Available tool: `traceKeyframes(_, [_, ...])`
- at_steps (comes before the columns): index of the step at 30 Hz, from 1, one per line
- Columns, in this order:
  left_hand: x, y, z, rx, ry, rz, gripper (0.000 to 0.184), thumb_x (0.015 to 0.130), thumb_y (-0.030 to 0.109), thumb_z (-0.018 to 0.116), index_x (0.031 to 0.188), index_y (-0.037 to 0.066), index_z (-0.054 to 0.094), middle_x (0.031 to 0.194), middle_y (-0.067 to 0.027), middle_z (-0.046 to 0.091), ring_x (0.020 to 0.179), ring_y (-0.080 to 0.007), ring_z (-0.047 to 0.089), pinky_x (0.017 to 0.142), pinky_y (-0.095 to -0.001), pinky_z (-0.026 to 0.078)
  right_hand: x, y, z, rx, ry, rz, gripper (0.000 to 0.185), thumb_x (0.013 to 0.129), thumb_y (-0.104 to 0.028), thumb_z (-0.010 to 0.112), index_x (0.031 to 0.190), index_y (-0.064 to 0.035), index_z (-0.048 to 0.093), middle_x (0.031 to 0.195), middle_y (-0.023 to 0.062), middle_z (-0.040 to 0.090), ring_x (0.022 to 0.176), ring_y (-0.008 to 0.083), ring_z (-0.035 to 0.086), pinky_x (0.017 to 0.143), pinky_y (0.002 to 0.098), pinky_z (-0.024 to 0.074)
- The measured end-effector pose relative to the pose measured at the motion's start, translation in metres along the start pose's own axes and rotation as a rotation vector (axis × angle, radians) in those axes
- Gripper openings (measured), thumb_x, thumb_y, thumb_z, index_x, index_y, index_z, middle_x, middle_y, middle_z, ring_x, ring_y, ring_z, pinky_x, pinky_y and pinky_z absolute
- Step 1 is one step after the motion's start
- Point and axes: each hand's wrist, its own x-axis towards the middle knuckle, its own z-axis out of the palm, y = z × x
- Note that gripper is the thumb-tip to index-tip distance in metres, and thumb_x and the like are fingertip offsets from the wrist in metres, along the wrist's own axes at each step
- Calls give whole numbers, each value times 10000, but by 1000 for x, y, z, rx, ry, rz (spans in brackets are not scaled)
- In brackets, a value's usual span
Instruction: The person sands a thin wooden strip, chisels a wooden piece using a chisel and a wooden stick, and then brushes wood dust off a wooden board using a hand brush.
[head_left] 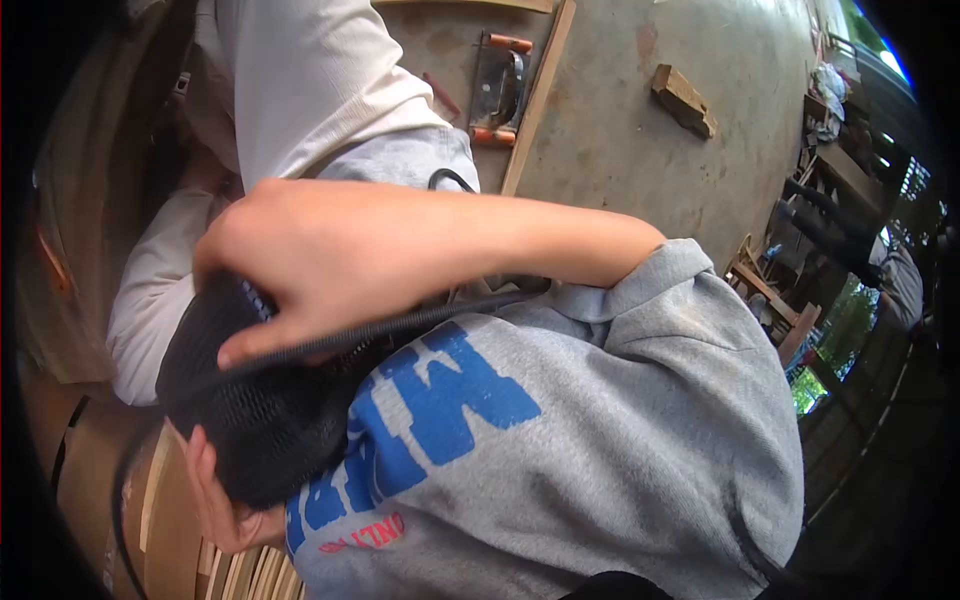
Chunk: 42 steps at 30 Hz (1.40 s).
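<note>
A black mesh fabric item (265, 425), whose exact kind I cannot make out, is bunched between my two hands over my lap. My right hand (310, 245) reaches across from the grey sleeve and closes over its top, thumb bent down against the mesh; the other fingertips are hidden behind it. From below, my left hand (225, 505) supports the lower edge, its fingers curled up along the side and its palm partly covered. A thin dark cord (430, 318) runs just under my right wrist. My grey sweatshirt (600, 440) with blue lettering fills the lower middle.
On the concrete floor (620, 170) lie a tool with orange ends (500, 90), a long wooden strip (540, 100) and a wood block (685, 100). Thin wooden slats (255, 575) lie at lower left. Scrap wood (775, 295) is piled at right, near another person's legs (825, 225).
</note>
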Motion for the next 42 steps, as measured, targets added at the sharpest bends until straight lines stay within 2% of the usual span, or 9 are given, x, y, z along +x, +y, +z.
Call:
traceKeyframes(3, [-13,-5,-17,-32,-62,185,555,691,158,553,1152,-149,517,1131,-329,544,1073,-424,545,970,-471,392,-6,-1,18,-29,274,-213,406,674,-323,708,753,70,643,718,229,621,732,380,626,681,400,515])
traceKeyframes(22, [-19,-11,-19,-1,-77,285,651,661,238,625,1172,-144,498,1159,-329,524,1084,-429,532,977,-481,378,-8,1,23,-20,334,-281,383,661,-282,705,703,91,627,680,242,609,694,381,629,657,399,522])
traceKeyframes(24, [-15,2,-9,226,60,162,627,830,484,535,1001,-118,586,927,-307,606,851,-388,633,763,-427,532,-8,2,23,-39,332,-267,385,664,-285,699,696,91,623,681,241,607,695,384,626,656,402,518])
traceKeyframes(28, [-8,7,23,83,228,-70,708,860,516,314,990,-122,593,890,-285,626,840,-375,631,784,-435,517,-2,10,20,-104,322,-235,407,686,-313,674,684,89,610,666,243,597,693,391,616,658,407,513])
traceKeyframes(30, [8,-9,30,-158,68,-144,610,803,445,501,1018,-117,596,951,-269,630,886,-359,629,842,-418,487,4,10,5,-85,151,5,406,741,-284,660,946,64,614,864,228,634,854,356,622,772,388,497])
traceKeyframes(32, [31,-14,49,-427,-65,-198,542,615,114,755,1088,-92,588,1073,-202,624,1038,-292,585,943,-372,416,19,18,-5,-148,121,145,419,787,-351,631,991,15,639,882,215,652,851,352,631,777,384,498])
traceKeyframes(34, [30,-34,77,-636,-95,-300,469,694,37,691,1135,-70,574,1121,-155,613,1101,-246,546,993,-347,365,37,35,-13,-290,23,316,462,837,-428,567,975,4,654,877,215,655,841,346,633,775,388,492])
traceKeyframes(38, [33,-60,125,-764,-156,-519,456,782,233,730,1112,-51,593,1050,-128,639,997,-148,569,899,-275,427,52,73,-23,-564,-156,437,450,897,-433,481,1041,-42,648,940,182,660,859,339,632,803,387,485])
traceKeyframes(42, [43,-74,120,-745,-176,-518,491,811,312,689,1158,-12,567,1063,-167,637,1000,-196,594,880,-296,437,78,56,-47,-572,33,122,368,884,-359,530,967,-24,659,843,169,668,796,308,650,741,396,501])
